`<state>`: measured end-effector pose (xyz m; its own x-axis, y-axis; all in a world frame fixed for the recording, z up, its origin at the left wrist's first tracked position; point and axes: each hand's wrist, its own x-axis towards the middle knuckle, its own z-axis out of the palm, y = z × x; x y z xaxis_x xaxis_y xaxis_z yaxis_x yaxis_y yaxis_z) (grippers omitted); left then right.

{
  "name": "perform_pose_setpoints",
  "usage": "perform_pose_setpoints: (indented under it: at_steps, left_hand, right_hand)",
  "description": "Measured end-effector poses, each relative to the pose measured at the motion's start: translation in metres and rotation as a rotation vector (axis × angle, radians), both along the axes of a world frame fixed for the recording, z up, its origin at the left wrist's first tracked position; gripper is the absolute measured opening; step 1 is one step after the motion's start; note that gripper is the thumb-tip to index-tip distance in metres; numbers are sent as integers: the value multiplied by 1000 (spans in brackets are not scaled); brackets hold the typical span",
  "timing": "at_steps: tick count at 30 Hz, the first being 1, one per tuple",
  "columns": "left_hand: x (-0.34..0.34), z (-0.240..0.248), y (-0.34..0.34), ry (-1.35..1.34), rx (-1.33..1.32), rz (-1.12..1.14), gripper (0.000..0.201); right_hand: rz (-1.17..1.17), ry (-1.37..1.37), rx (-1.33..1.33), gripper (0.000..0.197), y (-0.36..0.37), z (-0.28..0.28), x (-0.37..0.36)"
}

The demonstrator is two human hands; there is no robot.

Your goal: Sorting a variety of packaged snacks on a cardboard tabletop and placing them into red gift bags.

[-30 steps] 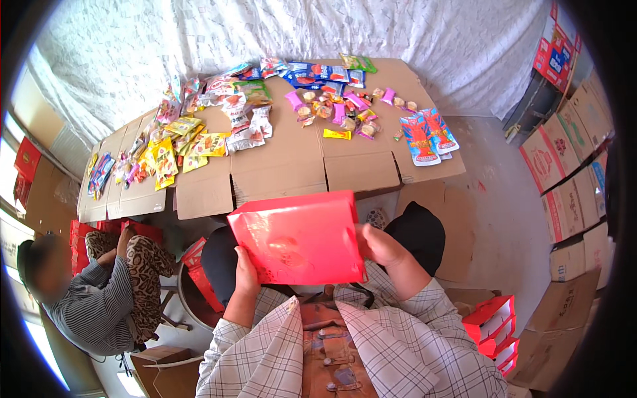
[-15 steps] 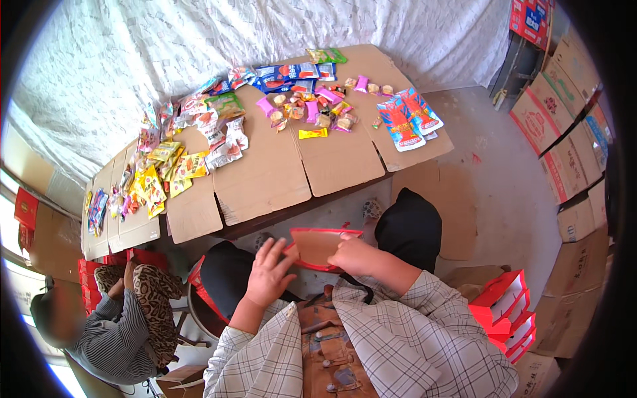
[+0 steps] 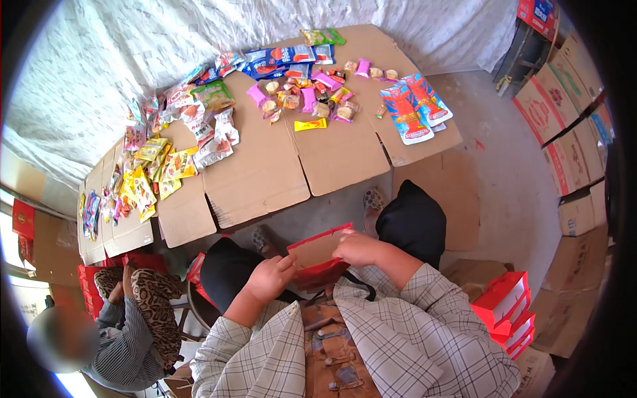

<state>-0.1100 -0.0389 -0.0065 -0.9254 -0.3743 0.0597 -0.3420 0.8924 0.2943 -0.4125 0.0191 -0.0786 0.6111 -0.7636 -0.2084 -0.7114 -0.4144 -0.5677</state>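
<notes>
Above my lap I hold a red open-topped cardboard box (image 3: pixel 320 273) with a bare brown inside. My right hand (image 3: pixel 359 249) grips its right side, fingers bent over the rim. At the left rim my left hand (image 3: pixel 271 276) is closed, its thumb and fingertips pinching the edge. Beyond my knees stands a table covered in flattened cardboard (image 3: pixel 255 176). On it are pink-wrapped sweets and small cakes (image 3: pixel 308 99), a yellow packet (image 3: pixel 310 125), and red-and-blue pouches (image 3: pixel 410 109) at the right.
Yellow snack packets (image 3: pixel 142 189) and blue packets (image 3: pixel 282 58) lie further along the table. Several red boxes (image 3: pixel 502 302) are stacked to my right. Brown cartons (image 3: pixel 577 159) line the right wall. A seated person in a striped top (image 3: pixel 129 338) is at the left.
My left hand has gone from spread fingers above the box's left side to a closed grip on its rim. The box has tipped, showing more of its red front side.
</notes>
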Motion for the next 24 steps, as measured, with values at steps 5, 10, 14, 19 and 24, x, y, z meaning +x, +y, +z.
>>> perform_pose_setpoints:
  at_steps: [5, 10, 14, 19, 24]
  left_hand:
    - [-7, -8, -28, -6, 156, -46, 15]
    - [-5, -34, -60, -39, 188, -37, 14]
    - [-11, -48, -65, -39, 242, 17, 15]
    - [-26, -47, -68, -8, 265, 23, 18]
    - [-44, -46, -70, -57, 283, 36, 15]
  right_hand:
    - [-17, -50, -59, 8, -12, 0, 6]
    - [-106, -116, -83, 22, -40, 23, 8]
    - [-328, -340, -199, 52, -83, 98, -3]
    - [-396, -210, -587, 66, -188, 99, -15]
    - [-521, 151, -787, 71, -277, 79, -16]
